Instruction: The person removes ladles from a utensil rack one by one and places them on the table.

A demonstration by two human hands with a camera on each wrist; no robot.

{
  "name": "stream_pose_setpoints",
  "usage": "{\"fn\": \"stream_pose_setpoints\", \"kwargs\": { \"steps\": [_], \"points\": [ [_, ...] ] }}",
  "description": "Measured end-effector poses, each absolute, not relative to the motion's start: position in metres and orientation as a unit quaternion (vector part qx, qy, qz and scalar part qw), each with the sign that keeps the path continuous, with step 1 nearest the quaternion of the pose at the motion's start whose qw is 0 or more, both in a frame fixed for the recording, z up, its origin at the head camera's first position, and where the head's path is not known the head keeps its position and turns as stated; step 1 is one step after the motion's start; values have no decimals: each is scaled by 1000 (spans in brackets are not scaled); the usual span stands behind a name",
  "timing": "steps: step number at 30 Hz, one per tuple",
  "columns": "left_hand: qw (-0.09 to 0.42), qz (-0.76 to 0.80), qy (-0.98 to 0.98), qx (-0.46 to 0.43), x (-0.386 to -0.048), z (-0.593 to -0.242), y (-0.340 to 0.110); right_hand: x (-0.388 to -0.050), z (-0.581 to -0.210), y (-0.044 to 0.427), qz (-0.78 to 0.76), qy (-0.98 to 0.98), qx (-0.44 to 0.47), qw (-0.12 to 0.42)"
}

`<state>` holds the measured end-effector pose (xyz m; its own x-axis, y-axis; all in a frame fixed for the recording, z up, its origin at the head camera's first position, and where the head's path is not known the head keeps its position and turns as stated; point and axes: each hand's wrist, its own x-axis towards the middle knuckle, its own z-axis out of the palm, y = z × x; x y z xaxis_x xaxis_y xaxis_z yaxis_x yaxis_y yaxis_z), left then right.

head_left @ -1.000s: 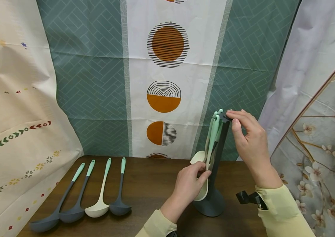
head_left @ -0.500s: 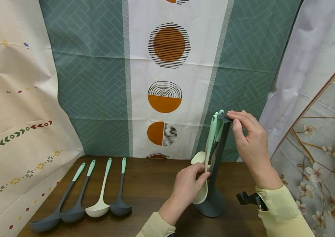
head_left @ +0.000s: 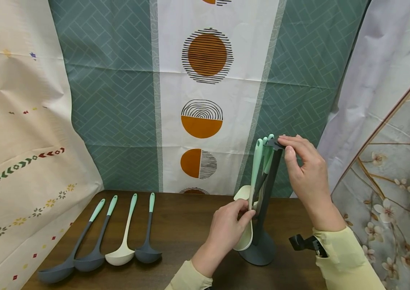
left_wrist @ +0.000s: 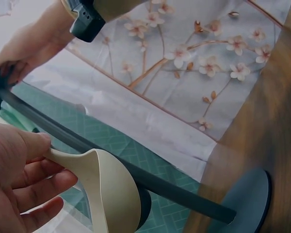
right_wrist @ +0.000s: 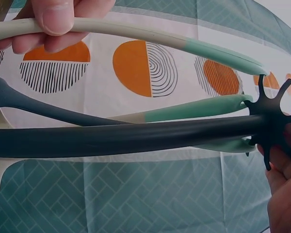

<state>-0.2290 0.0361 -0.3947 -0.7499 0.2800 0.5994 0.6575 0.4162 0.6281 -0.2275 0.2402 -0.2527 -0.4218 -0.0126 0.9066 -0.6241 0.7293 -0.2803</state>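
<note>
My left hand pinches a ladle by its cream shaft, below the mint handle. Its cream bowl hangs beside the pole in the left wrist view. At the top, the handle's end is by a hook tip of the dark grey utensil stand; whether it is off the hook I cannot tell. The fingers of my right hand hold the stand's hooked crown. Other mint-handled utensils hang behind, including a dark-shafted one; their lower ends are partly hidden.
On the left of the wooden table several ladles lie side by side: two dark ones, a cream ladle and another dark ladle. The stand's round base rests on the table at right. Patterned cloths hang behind and on both sides.
The left hand has drawn the cream ladle's handle leftward, away from the stand's crown and the other handles. The right hand has stayed at the crown.
</note>
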Motion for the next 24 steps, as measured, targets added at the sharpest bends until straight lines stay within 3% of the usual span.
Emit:
{"fn": "stream_pose_setpoints", "kwargs": {
  "steps": [10, 24],
  "points": [
    [220, -453, -817, -281, -227, -396, 28, -229, -252, 239, 313, -779, 210, 502],
    [201, -467, -820, -264, -223, -400, 12, -226, -252, 238, 319, -781, 201, 498]
  ]
}}
